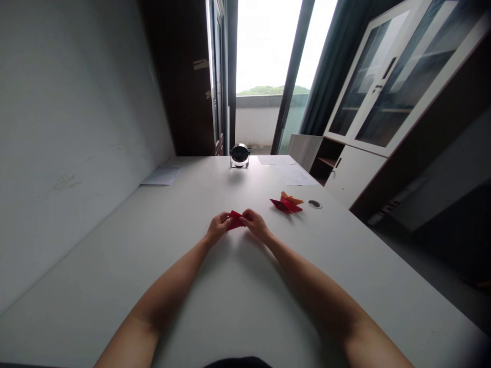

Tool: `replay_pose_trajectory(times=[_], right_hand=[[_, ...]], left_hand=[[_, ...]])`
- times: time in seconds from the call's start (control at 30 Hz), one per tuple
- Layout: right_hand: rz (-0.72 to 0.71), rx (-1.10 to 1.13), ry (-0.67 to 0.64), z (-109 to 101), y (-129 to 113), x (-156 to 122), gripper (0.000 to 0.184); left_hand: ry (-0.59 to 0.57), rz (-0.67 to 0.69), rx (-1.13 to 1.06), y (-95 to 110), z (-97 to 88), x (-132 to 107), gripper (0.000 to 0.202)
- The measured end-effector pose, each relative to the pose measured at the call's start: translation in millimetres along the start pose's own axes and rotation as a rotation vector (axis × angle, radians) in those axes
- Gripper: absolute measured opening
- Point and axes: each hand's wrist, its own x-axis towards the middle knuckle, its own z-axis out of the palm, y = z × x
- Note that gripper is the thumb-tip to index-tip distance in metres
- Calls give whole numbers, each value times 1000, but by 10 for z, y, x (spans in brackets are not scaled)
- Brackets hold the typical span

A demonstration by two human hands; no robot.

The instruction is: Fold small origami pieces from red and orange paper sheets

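Note:
Between my two hands is a small folded piece of red paper (pixel 235 220), held just over the middle of the table. My left hand (pixel 219 225) pinches its left side between thumb and fingers. On the opposite side, my right hand (pixel 254 223) grips the right corner the same way. The fingers hide parts of the paper's edges. To the right of my right hand, folded red paper figures (pixel 289 205) lie close together with an orange one (pixel 288 197) behind them.
The white table (pixel 184 296) meets a wall on the left. A round dark object on a silver stand (pixel 240 155) is at the far edge. Paper sheets lie at the back left (pixel 161 176) and back right (pixel 295 175). A round cable hole (pixel 314 204) is near the right edge.

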Motion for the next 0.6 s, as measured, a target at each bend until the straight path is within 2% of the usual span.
replay_pose_trajectory(times=[0.4, 0.6], right_hand=[[37, -43, -179, 17, -64, -43, 26], [7, -115, -172, 13, -100, -47, 27]], left_hand=[[-3, 58, 236, 17, 7, -29, 37], [46, 96, 341, -30, 14, -21, 34]])
